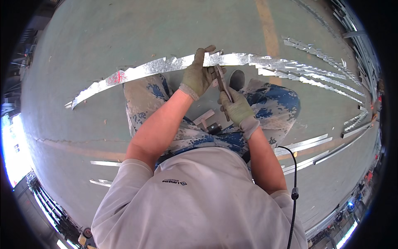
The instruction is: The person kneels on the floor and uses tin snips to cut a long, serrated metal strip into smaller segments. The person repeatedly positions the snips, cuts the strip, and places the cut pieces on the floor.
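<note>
A long, silvery sheet-metal strip (159, 66) with a notched far edge lies crosswise in front of me, above my bent knees. My left hand (195, 79), in a worn greenish glove, is closed around its middle, fingers reaching over the far edge. In my gloved right hand (239, 109) is a dark metal, plier-like hand tool (222, 81), its handles pointing back toward me. The tool's head is at the strip's near edge, just right of my left hand. Its jaws are partly hidden, so I cannot tell whether they grip the metal.
More notched strips (317, 58) lie on the floor at the right. Between my legs are a small T-shaped metal piece (204, 118) and a black block (214, 128). Flat metal lengths (304, 144) lie beside my right hip, near a hanging black cable (295, 172). Long bars (360, 50) line the far right.
</note>
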A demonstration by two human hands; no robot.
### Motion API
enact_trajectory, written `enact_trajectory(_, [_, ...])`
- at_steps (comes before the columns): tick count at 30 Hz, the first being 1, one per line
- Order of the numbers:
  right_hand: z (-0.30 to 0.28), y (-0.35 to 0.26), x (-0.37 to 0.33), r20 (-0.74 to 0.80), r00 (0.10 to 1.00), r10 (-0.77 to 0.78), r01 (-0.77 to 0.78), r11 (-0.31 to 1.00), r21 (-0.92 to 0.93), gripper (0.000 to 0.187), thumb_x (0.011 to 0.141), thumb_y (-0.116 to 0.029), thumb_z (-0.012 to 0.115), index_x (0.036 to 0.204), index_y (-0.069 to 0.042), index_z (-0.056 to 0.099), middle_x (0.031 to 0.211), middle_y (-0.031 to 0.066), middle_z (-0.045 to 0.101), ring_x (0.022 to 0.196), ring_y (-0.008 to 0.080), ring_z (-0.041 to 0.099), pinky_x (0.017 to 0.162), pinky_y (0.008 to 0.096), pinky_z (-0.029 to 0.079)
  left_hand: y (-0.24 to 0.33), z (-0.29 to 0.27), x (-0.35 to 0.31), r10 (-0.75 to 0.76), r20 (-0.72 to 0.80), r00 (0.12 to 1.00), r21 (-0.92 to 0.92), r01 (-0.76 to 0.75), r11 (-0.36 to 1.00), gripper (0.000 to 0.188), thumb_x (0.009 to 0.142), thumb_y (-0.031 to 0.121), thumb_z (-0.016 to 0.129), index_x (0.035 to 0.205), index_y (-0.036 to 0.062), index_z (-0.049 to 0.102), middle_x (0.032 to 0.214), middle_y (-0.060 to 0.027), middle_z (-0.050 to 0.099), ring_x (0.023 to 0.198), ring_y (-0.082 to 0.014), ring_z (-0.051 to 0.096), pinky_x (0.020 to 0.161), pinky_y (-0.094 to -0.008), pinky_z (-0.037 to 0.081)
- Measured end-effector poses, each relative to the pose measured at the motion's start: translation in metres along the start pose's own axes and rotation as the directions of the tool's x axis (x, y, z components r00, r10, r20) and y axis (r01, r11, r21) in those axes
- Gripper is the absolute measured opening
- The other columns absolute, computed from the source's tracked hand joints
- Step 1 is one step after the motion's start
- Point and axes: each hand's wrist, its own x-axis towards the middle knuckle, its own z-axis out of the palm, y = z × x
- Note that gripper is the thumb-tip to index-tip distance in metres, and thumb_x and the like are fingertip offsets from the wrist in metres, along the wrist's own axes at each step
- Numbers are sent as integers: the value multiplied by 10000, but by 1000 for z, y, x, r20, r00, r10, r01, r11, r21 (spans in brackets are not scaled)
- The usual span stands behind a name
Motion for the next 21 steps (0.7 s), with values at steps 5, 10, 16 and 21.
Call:
enact_trajectory(5, [3, 7, 6, -3, 1000, -30, 30, 994, 102, 407, 1057, -345, 573, 1368, -82, 582, 891, 40, 647, 674, 97, 581, 480, 258, 449, 0, 4, 1, -22, -39, 999, -56, 20, 998, 508, 1104, 446, 388, 1360, 25, 514, 1321, -182, 614, 1117, -300, 649, 983, -525, 569])
enact_trajectory(10, [5, 13, 9, -77, 996, -42, 45, 999, 29, 412, 1004, -371, 608, 1272, -61, 650, 939, 197, 690, 851, 327, 659, 797, 400, 521, -2, 2, 2, -10, -27, 1000, -92, 8, 996, 526, 1084, 447, 460, 1326, -13, 542, 1288, -198, 623, 1125, -292, 650, 956, -490, 593])
enact_trajectory(16, [7, 13, 9, -67, 998, -11, 16, 997, 73, 413, 1012, -396, 609, 1251, -64, 665, 892, 140, 701, 768, 243, 670, 724, 365, 532, -4, 2, 2, 3, -15, 1000, -106, -5, 994, 544, 1077, 449, 488, 1330, -29, 537, 1268, -207, 631, 1109, -289, 664, 940, -467, 609])
enact_trajectory(21, [6, -1, 3, 24, 991, 129, -131, 968, 213, 416, 1038, -416, 581, 1174, -36, 680, 812, 66, 667, 609, 134, 609, 544, 301, 487, 0, 5, 1, -15, -20, 1000, -68, 14, 998, 491, 1117, 416, 358, 1306, 0, 539, 1294, -201, 613, 1163, -313, 633, 983, -515, 563])
